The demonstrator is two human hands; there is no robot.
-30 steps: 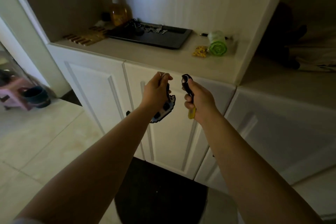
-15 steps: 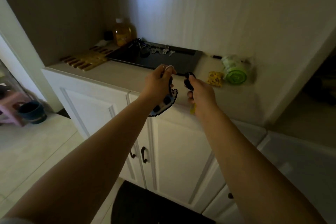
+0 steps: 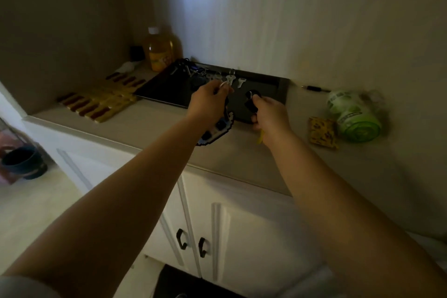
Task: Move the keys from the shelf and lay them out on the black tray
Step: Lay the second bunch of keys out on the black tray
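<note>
The black tray (image 3: 167, 91) lies on the beige counter against the back wall. Several keys (image 3: 219, 77) lie in a row along its far edge, with a dark bunch (image 3: 185, 68) at the far left corner. My left hand (image 3: 209, 101) pinches a key ring above the tray's front; a blue, white and black beaded charm (image 3: 217, 130) hangs from it. My right hand (image 3: 268, 113) grips a black key fob (image 3: 251, 101) over the tray's front right part, and a yellow tag (image 3: 260, 138) dangles below my wrist.
An orange-liquid bottle (image 3: 160, 49) stands behind the tray's left corner. A wooden slatted mat (image 3: 101, 100) lies to the left. A green roll of bags (image 3: 353, 113), a yellow packet (image 3: 321, 133) and a dark pen (image 3: 314, 88) lie to the right. White cabinet doors (image 3: 242, 237) are below.
Both hands have risen from in front of the cabinet doors to above the tray's front edge, each still holding its keys. The view has come closer to the counter.
</note>
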